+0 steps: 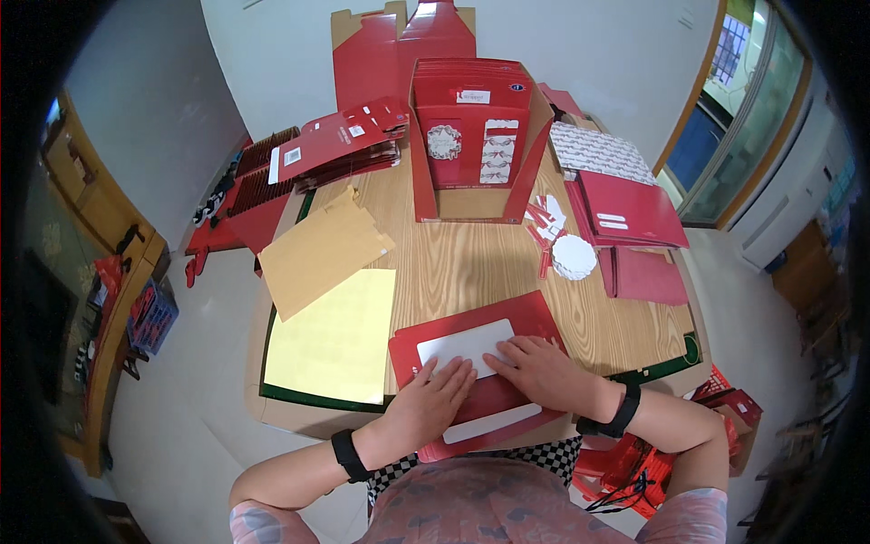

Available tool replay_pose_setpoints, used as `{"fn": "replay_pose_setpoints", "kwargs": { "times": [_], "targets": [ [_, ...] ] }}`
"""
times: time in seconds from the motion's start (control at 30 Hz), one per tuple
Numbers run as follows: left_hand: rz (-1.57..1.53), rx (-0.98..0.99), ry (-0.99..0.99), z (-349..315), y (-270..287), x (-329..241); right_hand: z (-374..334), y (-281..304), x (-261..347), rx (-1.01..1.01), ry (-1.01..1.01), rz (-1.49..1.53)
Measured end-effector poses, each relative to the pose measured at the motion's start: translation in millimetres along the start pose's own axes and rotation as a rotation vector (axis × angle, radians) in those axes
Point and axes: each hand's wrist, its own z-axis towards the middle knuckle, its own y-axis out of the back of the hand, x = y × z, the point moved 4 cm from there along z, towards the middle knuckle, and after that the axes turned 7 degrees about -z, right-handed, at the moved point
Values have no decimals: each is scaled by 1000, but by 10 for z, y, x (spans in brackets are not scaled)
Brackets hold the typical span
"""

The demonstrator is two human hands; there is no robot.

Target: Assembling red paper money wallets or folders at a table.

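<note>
Passage available across the bench between the near red packet and far box. Yellow sheet bounds left; white discs obstruct right.

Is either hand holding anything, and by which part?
Nothing appears gripped: the left hand and right hand rest open on the flat, red, paper-like packet, at its white rectangular panel.

Folder at near side of table, sheet to its left, box behind, stack at back right
</note>
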Motion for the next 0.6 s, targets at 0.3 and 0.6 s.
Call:
{"fn": "replay_pose_setpoints", "kwargs": {
  "times": [0.3, 0.6],
  "targets": [
    [-248, 42, -3, -83, -62, 30, -69, -116, -56, 68, 95, 50],
    [-249, 11, 26, -251, 13, 92, -121, -154, -89, 55, 93, 60]
  ]
}}
